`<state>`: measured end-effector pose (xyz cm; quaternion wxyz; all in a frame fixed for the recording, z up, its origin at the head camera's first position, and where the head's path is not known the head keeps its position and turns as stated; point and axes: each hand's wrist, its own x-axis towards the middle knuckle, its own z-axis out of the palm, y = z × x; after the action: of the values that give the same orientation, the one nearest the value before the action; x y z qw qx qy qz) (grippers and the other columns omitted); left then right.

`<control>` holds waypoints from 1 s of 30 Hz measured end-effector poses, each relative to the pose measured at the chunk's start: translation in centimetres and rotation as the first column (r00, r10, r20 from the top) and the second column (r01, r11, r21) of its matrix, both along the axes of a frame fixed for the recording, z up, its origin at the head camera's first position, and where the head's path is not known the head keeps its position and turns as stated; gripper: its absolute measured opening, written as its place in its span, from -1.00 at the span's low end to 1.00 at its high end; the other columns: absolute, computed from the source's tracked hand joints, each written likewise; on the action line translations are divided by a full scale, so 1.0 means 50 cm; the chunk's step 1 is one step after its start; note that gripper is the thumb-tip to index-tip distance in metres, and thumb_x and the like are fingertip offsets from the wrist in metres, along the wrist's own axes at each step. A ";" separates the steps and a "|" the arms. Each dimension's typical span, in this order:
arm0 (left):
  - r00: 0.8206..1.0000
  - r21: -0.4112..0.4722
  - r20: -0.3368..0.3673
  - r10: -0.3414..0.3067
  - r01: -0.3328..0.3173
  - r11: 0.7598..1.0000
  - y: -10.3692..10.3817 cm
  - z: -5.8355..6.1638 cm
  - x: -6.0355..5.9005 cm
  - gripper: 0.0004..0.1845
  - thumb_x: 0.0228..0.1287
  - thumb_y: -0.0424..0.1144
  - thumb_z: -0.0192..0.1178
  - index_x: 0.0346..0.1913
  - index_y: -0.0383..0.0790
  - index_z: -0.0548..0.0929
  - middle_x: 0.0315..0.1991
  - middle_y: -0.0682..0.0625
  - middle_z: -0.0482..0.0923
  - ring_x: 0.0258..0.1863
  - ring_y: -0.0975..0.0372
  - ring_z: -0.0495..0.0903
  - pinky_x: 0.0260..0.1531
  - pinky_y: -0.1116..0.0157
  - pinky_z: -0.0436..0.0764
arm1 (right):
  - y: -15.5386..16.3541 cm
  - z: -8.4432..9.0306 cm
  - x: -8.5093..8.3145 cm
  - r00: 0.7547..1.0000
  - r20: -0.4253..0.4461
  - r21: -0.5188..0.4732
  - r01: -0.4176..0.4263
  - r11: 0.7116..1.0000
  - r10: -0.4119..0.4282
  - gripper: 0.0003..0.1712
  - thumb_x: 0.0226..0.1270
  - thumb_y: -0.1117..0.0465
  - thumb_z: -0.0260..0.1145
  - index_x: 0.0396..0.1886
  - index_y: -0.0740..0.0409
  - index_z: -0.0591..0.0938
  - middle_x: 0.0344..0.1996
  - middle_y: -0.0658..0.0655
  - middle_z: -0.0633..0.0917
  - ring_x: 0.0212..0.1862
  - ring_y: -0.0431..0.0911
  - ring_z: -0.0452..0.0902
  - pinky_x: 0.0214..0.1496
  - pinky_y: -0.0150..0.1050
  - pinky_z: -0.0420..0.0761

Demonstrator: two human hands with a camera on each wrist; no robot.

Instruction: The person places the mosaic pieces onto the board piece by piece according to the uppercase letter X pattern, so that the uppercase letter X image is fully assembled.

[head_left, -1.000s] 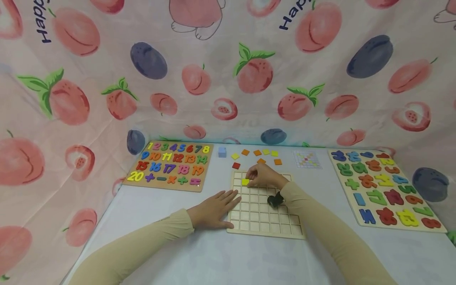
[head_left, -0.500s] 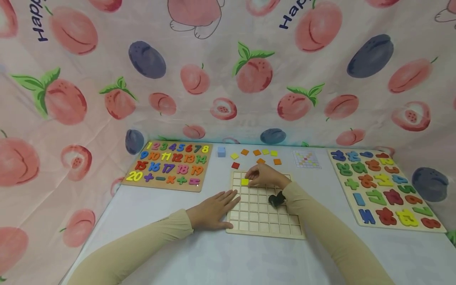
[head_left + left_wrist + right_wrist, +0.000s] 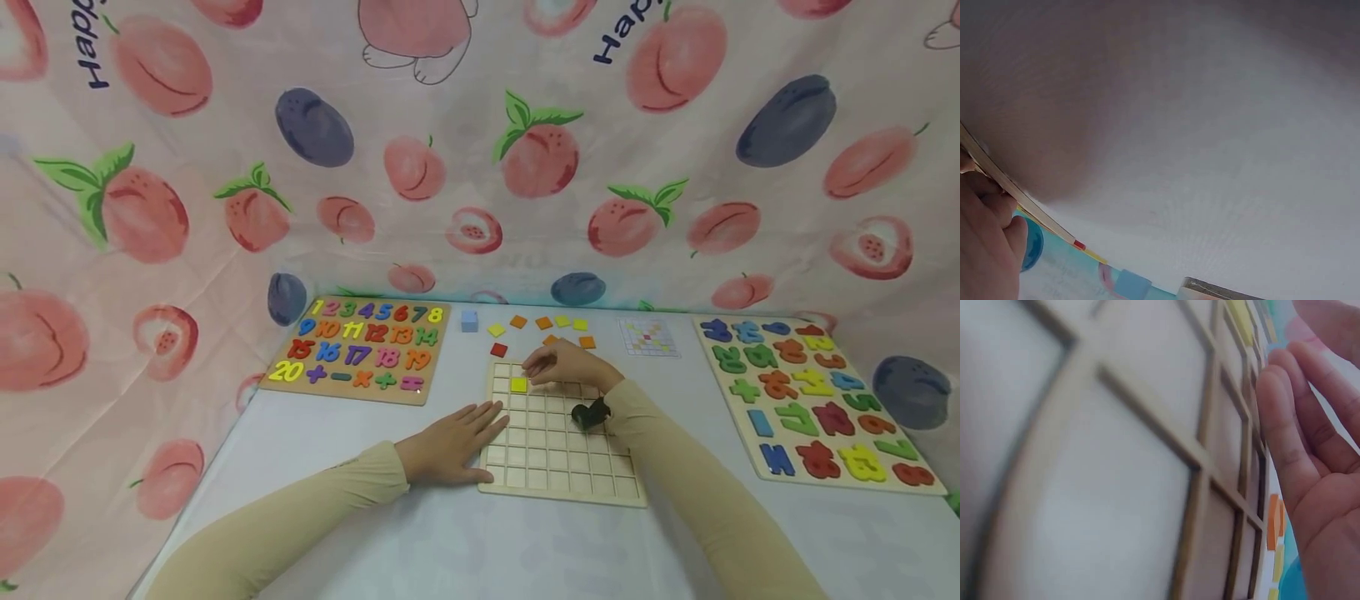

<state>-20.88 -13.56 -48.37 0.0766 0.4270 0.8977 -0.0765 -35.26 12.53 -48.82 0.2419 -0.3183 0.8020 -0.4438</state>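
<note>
Just left of fingers [image 3: 542, 361] (tile [image 3: 518, 384])

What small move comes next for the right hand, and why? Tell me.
Probably reach the right hand on to the loose coloured square tiles just beyond the wooden grid board and pick one up. One yellow square tile already sits in a cell, the hand looks empty, and the left hand steadies the board's edge.

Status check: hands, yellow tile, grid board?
Left hand flat, bracing grid board edge. Right hand open above board, holding nothing. Yellow tile seated in a cell. Loose tiles beyond, nothing blocking.
</note>
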 end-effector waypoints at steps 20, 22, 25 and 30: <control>1.000 0.018 -0.016 -0.013 0.013 1.000 -0.003 -0.004 -0.002 -0.07 0.29 0.37 -0.20 0.50 -0.19 -0.11 0.52 -0.14 -0.16 0.51 0.09 -0.10 0.47 0.19 0.02 | 0.046 0.072 -0.065 0.981 0.029 -0.017 0.191 0.981 -0.191 -0.53 0.25 0.26 0.29 0.13 0.38 0.51 0.13 0.37 0.55 0.08 0.03 0.56 0.22 0.05 0.48; 1.000 0.020 -0.009 -0.011 0.011 1.000 -0.004 -0.006 -0.003 -0.07 0.28 0.37 -0.20 0.50 -0.18 -0.12 0.52 -0.14 -0.17 0.51 0.09 -0.11 0.48 0.19 0.01 | 0.041 0.073 -0.071 0.979 0.036 -0.048 0.202 0.978 -0.200 -0.55 0.26 0.30 0.28 0.12 0.39 0.52 0.13 0.40 0.54 0.10 0.06 0.54 0.21 0.07 0.48; 1.000 0.022 -0.004 -0.008 0.008 1.000 -0.005 -0.008 -0.004 -0.06 0.28 0.38 -0.20 0.50 -0.17 -0.13 0.53 -0.13 -0.18 0.52 0.10 -0.12 0.48 0.19 0.01 | 0.029 0.075 -0.078 0.972 0.037 -0.075 0.233 0.970 -0.231 -0.56 0.25 0.30 0.28 0.11 0.39 0.53 0.10 0.41 0.55 0.05 0.06 0.56 0.18 0.07 0.50; 1.000 0.023 -0.005 -0.008 0.008 1.000 -0.005 -0.008 -0.005 -0.06 0.28 0.38 -0.20 0.50 -0.17 -0.13 0.53 -0.13 -0.18 0.52 0.10 -0.12 0.48 0.19 0.00 | -0.003 0.077 -0.081 0.961 0.033 -0.101 0.276 0.956 -0.274 -0.55 0.25 0.28 0.29 0.12 0.37 0.53 0.11 0.42 0.55 -0.02 -0.06 0.58 0.19 0.07 0.50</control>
<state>-21.11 -13.80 -48.79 0.0690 0.4314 0.8970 -0.0675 -39.31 12.38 -44.95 0.1684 -0.2118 0.8117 -0.5176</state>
